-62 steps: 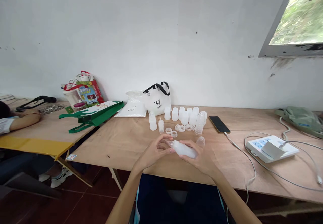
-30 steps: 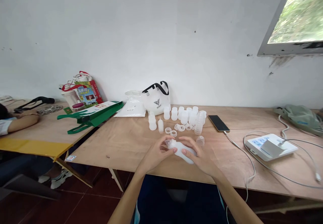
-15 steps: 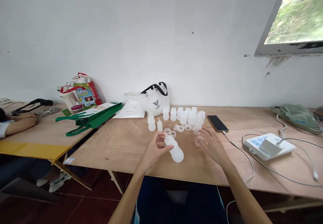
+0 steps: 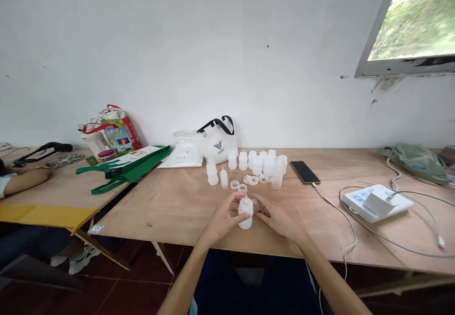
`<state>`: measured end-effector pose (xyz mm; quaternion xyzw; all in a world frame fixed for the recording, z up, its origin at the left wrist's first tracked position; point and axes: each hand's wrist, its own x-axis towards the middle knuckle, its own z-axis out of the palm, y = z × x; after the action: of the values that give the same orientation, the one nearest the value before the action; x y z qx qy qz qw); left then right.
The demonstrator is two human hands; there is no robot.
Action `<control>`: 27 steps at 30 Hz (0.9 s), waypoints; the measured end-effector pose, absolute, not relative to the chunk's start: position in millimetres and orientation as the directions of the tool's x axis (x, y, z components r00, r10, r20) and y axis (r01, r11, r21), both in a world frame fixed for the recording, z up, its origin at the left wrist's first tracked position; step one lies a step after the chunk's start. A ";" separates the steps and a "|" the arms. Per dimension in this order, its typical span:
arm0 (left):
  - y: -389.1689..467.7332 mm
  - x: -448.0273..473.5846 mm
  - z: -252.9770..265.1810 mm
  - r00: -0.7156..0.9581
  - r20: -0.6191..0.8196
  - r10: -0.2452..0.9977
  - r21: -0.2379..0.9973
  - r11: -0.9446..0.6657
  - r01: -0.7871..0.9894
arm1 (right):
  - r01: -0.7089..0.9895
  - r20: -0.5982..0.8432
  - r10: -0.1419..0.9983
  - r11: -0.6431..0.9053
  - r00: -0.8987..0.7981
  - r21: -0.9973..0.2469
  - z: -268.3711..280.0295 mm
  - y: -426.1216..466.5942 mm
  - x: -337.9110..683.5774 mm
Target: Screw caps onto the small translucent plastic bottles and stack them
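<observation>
My left hand [image 4: 224, 218] is closed around a small frosted white bottle [image 4: 245, 221], which looks like a baby bottle and stands upright near the table's front edge. Just to its right, my right hand [image 4: 280, 218] pinches a clear cap [image 4: 255, 206], partly hidden by the fingers. Beyond the hands lie white rings [image 4: 234, 185] and a stack of clear nipples [image 4: 223, 178]. A nested column of clear caps [image 4: 278, 173] stands farther right. Behind these are several similar bottles [image 4: 258, 166], with another stack of white pieces [image 4: 212, 173] to the left.
A phone [image 4: 304, 172] lies on the right, its cable running to the front edge. Farther right are a white power strip [image 4: 378, 203] and a green cap [image 4: 414, 163]. Bags [image 4: 218, 144] lean at the wall; a green bag [image 4: 128, 173] spans the left gap. Another person's arm [image 4: 30, 180] rests far left.
The bottle has gone from tilted to upright in my left hand. My right hand has moved left from beside the cap column, bringing the clear cap close to the bottle.
</observation>
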<state>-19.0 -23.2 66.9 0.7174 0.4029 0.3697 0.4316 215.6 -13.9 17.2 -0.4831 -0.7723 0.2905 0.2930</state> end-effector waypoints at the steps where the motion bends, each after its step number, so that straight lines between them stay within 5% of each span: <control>1: -23.7 -17.8 66.5 0.424 0.177 0.888 0.919 -0.303 0.251 | 0.521 0.171 0.896 0.385 -0.411 -0.762 17.3 -14.5 212.9; 13: -18.8 -15.7 50.7 0.453 0.166 0.876 0.752 -0.410 0.517 | 0.415 0.208 0.841 0.442 -0.499 -0.795 24.6 -22.3 210.2; 22: -8.5 -22.0 31.8 0.465 0.315 0.827 0.544 -0.559 0.626 | 0.442 0.185 0.927 0.322 -0.325 -0.837 33.9 -29.9 187.1; 27: 2.5 -20.1 18.6 0.460 0.320 0.829 0.613 -0.551 0.567 | 0.417 0.159 0.939 0.282 -0.305 -0.864 36.5 -32.9 182.0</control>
<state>-20.1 2.5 18.6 0.8266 0.4220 0.3035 0.2155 182.0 -32.9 36.5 -0.4718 -0.7183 0.3695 0.3535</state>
